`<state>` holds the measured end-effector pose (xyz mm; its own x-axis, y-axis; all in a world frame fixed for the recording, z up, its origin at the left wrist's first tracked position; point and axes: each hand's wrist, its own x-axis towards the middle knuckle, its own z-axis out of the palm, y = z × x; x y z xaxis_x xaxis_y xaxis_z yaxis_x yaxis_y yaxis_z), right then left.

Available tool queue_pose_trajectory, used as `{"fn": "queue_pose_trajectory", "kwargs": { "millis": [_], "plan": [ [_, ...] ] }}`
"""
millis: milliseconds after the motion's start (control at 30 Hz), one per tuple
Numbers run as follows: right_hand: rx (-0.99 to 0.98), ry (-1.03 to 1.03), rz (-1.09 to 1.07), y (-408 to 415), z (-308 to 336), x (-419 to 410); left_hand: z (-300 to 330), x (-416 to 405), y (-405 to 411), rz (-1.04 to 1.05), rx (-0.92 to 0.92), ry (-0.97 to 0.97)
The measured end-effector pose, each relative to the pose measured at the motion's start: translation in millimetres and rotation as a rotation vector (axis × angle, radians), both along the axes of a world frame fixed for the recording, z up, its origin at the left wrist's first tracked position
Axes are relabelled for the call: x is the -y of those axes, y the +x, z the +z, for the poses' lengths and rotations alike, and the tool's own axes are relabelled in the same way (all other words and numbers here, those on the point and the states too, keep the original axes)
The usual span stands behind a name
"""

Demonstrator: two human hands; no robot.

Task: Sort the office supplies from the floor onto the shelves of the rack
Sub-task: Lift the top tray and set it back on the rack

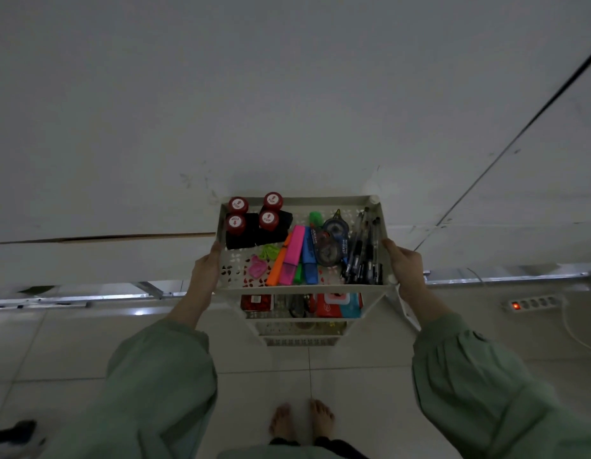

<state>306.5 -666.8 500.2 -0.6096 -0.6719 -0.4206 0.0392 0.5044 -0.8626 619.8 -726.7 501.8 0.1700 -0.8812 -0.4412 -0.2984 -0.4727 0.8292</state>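
lower rack shelves point(300, 327) mostly hidden, fingers point(388, 245) partly behind rim, sleeves point(486, 385) cropped

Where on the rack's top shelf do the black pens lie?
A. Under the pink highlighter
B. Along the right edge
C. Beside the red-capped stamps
B: the black pens lie along the top shelf right edge, close to the right hand.

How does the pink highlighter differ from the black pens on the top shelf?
The pink highlighter is one short, thick, bright body lying mid-shelf on the other highlighters; the black pens are several long, thin, dark ones bunched along the right edge, beside the right hand. Both lie lengthwise, front to back, on the top shelf.
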Motion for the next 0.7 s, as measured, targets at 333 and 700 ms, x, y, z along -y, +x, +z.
{"fn": "queue_pose_trajectory", "kwargs": {
  "millis": [333, 700],
  "plan": [
    [-0.155, 0.045, 0.037, 1, 3, -2, 2, 1, 0, -0.069, 0.222, -0.001],
    [-0.347, 0.175, 0.146, 5, 12, 5, 5, 4, 9, -0.262, 0.457, -0.040]
  ]
}}
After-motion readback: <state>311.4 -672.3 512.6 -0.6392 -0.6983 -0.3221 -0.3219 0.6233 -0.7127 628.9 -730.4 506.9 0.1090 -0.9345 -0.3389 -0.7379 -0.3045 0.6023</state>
